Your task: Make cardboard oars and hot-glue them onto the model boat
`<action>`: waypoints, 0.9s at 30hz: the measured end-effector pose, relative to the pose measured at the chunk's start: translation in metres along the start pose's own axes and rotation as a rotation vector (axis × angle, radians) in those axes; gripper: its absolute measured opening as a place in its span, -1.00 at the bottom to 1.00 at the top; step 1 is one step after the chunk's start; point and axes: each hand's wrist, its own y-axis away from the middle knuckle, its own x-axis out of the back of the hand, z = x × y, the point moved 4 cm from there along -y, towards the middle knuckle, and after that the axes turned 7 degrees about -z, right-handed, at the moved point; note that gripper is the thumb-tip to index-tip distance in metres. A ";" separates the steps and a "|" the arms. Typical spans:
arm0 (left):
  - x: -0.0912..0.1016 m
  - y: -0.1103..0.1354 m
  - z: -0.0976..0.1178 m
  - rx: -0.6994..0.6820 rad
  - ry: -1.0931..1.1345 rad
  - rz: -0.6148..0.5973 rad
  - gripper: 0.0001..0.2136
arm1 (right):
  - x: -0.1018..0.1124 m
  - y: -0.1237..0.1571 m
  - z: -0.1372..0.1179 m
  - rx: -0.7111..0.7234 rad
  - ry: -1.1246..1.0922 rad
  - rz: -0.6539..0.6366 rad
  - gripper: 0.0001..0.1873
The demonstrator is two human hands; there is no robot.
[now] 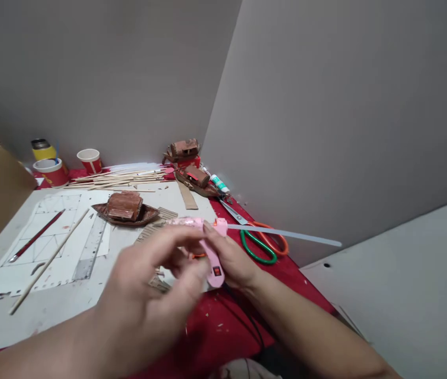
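Observation:
A pink glue gun [214, 260] with a small switch on its handle is gripped in my right hand [233, 258]. A long translucent glue stick [286, 231] sticks out of its back end toward the right. My left hand [148, 284], slightly blurred, is right in front of the gun, its fingers curved and the thumb apart from them. Nothing shows in its grasp; whether it touches the gun is unclear. It covers part of the gun and some corrugated cardboard strips [164, 215]. Beyond it stands a brown model boat [124, 208] with a rounded cabin.
Scissors [261, 242] with green and orange handles lie on the red cloth [286, 279]. More model boats [195, 179], thin wooden sticks [124, 179] and paper cups [89, 160] stand along the back. At left are a drawing [53, 210], a ruler [89, 250] and a pencil [38, 234].

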 end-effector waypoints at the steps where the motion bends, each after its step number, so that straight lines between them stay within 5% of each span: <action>1: 0.005 0.001 -0.009 0.121 0.083 0.017 -0.88 | 0.000 -0.002 0.000 0.006 -0.067 -0.024 -0.36; 5: -0.004 0.008 -0.046 0.540 0.388 -0.093 -0.84 | -0.001 -0.008 -0.005 0.100 -0.296 -0.051 -0.44; 8: -0.029 0.014 -0.063 0.679 0.546 -0.234 -0.73 | -0.002 -0.007 -0.006 0.126 -0.373 -0.035 -0.49; 15: -0.075 0.008 -0.067 0.659 0.630 -0.332 -0.66 | -0.004 -0.003 -0.005 0.065 -0.453 0.046 -0.41; 27: -0.081 0.004 -0.067 0.641 0.689 -0.217 -0.69 | 0.003 0.005 -0.013 0.224 -0.271 0.117 -0.38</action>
